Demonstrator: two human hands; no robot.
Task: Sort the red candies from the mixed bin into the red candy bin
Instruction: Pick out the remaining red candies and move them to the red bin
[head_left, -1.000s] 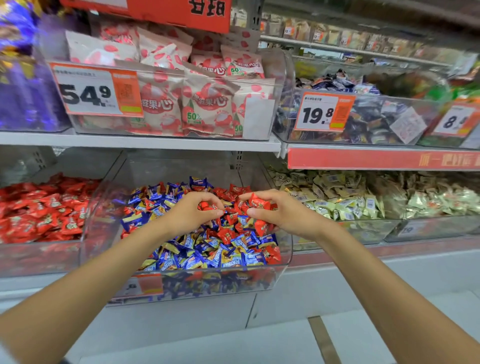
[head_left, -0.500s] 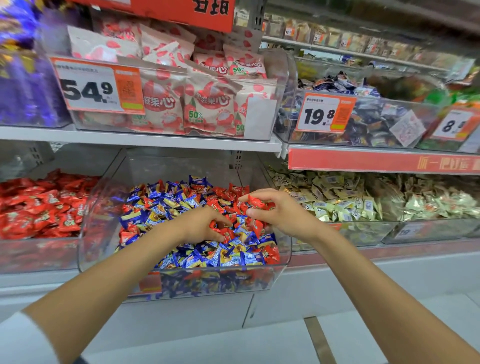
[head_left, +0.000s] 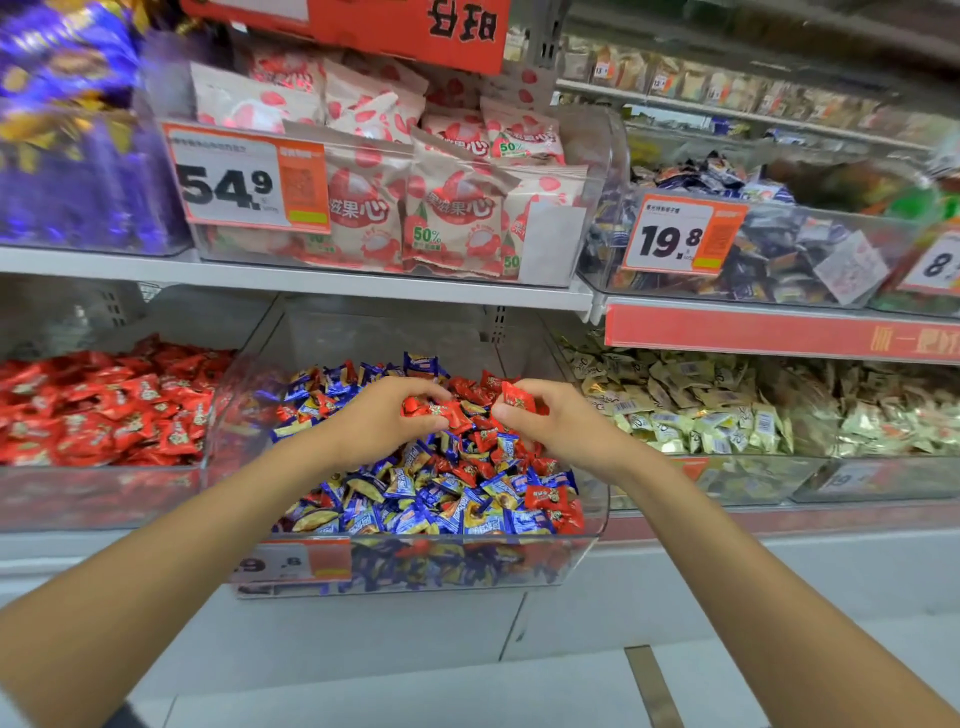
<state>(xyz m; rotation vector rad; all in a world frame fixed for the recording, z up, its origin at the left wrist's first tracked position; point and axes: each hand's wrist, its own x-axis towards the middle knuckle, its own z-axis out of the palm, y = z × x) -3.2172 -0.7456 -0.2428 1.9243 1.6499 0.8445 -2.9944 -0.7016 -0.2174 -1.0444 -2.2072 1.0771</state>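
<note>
We pinch one red candy (head_left: 518, 397) in the right grip (head_left: 558, 426) and clench more red candies (head_left: 436, 409) in the left grip (head_left: 382, 423), both over the mixed bin (head_left: 519, 566), likely so strays drop back. The red candy bin (head_left: 104, 493) sits just left of it.

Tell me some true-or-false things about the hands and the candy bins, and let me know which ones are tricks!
1. Both the left hand and the right hand hold red candies over the mixed bin. True.
2. The red candy bin stands to the right of the mixed bin. False: it stands to its left; a bin of pale gold candies is on the right.
3. The mixed bin holds blue candies as well as red ones. True.
4. The price tag on the bin of pink packets says 19.8. False: it says 54.9.
</note>
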